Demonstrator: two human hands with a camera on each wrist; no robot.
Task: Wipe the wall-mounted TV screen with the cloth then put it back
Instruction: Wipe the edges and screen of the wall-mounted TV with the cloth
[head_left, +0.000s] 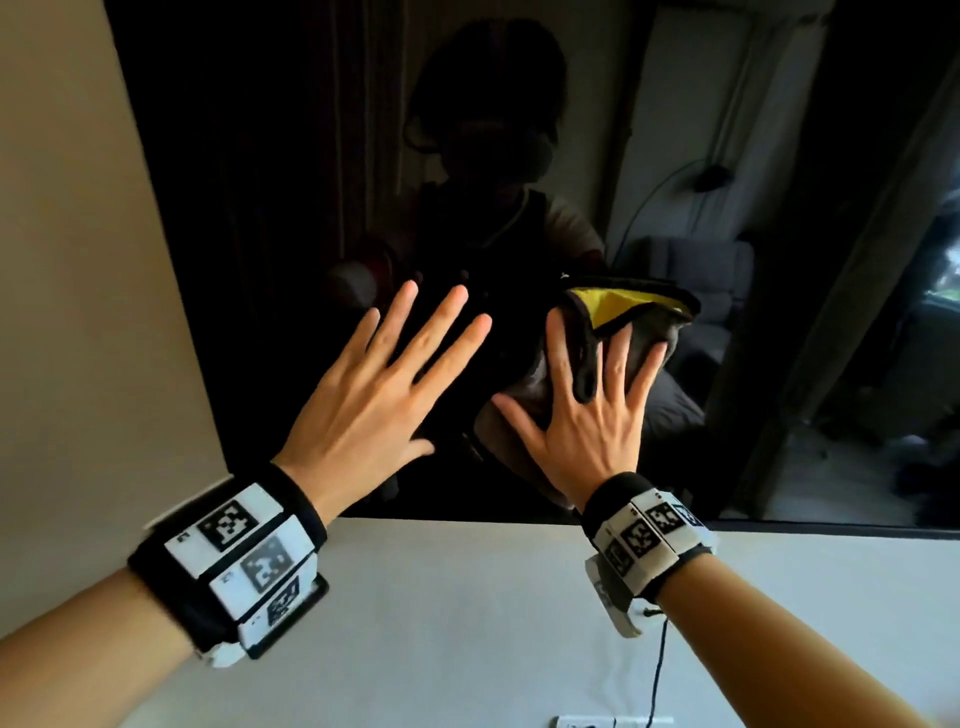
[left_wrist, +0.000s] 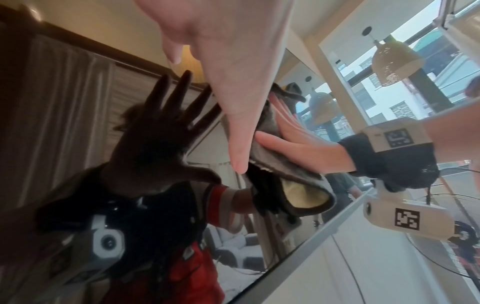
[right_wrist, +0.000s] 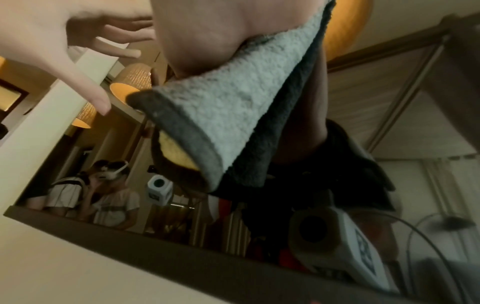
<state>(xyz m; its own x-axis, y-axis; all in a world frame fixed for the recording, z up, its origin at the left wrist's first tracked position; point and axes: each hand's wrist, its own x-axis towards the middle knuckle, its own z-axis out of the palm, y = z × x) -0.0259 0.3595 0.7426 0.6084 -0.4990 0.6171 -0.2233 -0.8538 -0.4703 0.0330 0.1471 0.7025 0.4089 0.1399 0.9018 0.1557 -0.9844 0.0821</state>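
A folded grey cloth (head_left: 613, 332) with dark edging and a yellow inner face is pressed near the TV screen (head_left: 291, 156) bottom edge by the right hand (head_left: 587, 415), fingers spread; the left hand (head_left: 379, 384) is spread beside it.

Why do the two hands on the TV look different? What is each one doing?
The right hand presses a grey-and-yellow cloth flat against the TV screen; the left hand has nothing under it. The right hand's fingers lie on the cloth; the left hand's fingers spread over bare dark glass, and whether they touch it is unclear. The left hand is nearer the screen's left edge. Both are open, fingers straight and spread, each with a marked wristband.
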